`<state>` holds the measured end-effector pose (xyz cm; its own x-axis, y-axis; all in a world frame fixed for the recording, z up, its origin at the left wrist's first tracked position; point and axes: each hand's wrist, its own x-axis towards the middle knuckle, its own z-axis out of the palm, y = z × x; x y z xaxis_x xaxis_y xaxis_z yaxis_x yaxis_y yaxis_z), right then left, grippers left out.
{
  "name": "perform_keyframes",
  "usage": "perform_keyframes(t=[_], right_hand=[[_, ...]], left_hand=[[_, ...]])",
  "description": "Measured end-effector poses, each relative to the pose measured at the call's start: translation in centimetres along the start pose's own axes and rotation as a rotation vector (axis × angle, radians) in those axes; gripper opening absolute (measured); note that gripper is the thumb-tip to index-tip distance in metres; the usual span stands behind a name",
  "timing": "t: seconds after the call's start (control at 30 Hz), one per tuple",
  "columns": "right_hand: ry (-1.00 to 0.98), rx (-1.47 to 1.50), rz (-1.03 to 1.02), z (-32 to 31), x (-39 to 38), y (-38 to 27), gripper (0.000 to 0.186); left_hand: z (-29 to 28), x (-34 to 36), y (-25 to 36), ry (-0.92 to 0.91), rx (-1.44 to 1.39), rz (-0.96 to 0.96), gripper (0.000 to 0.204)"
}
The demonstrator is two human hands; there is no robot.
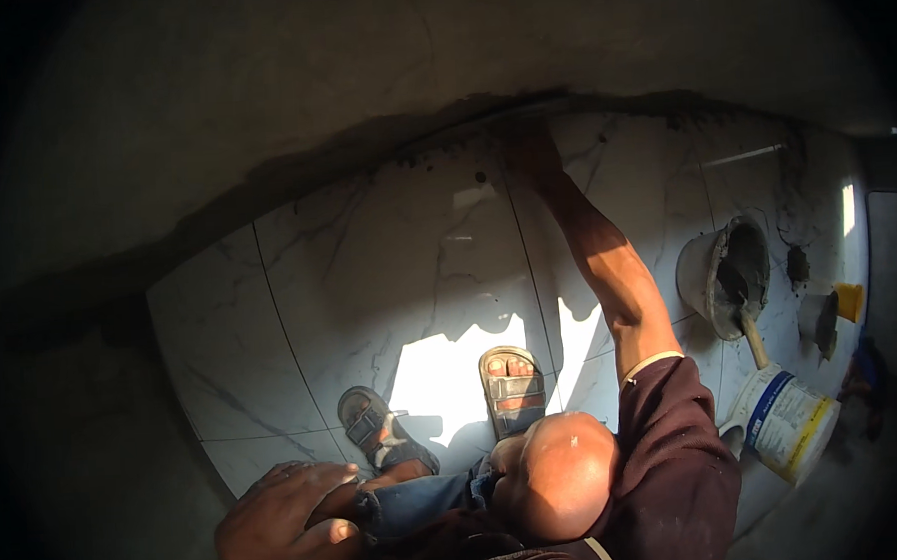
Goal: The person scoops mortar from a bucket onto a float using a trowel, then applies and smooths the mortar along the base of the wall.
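- The R hand (531, 148) is stretched far forward, to the place where the wall (359, 64) meets the tiled floor (338, 265).
- Its grip I cannot tell: deep shadow covers the fingers, so how far they are open, & if they have hold of smth, is not visible.
- A thin pale edge (541, 107) shows just above this hand; whether it is held, I cannot say.
- The dark rough strip (294, 173) goes along the foot of the wall, w/ the R hand at it; small dark crumbs (480, 178) lie on the tiles nearby.
- The L hand (289, 517) is at lower left, over the bent left leg, fingers loosely extended & no obj. seen in it.
- On the right stands a bucket (698, 274) w/ grey wet mix (744, 257) inside; a wooden handle (755, 342) sticks out of it.
- Near the handle's end is a white pail (785, 420) w/ blue & yellow label.
- Farther right: a grey container (817, 318), just beside a yellow piece (850, 302).
- Both feet, in sandals (514, 389), are on the tiles, approx. in the middle, nr a bright sun patch (438, 381).
- A bare knee (567, 475) & a dark red sleeve (664, 411) are at the lower edge.
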<state>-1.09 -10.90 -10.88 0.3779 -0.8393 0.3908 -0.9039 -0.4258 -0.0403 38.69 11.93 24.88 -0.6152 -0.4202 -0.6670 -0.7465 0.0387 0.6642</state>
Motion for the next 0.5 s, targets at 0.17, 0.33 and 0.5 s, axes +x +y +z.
perform_keyframes(t=[0.17,0.33,0.5], right_hand=[[-0.141,-0.068,0.121,-8.9,1.2,-0.7,0.048],[-0.095,0.025,-0.049,-5.1,-0.8,-0.5,0.039],[-0.126,0.045,0.031,0.5,0.6,-2.3,0.047]], left_hand=[[1.3,-2.0,0.0,0.107,-0.006,-0.009,0.062],[0.2,-1.0,-1.3,0.020,-0.022,0.012,0.061],[0.1,-0.2,-1.6,-0.002,-0.005,0.056,0.061]])
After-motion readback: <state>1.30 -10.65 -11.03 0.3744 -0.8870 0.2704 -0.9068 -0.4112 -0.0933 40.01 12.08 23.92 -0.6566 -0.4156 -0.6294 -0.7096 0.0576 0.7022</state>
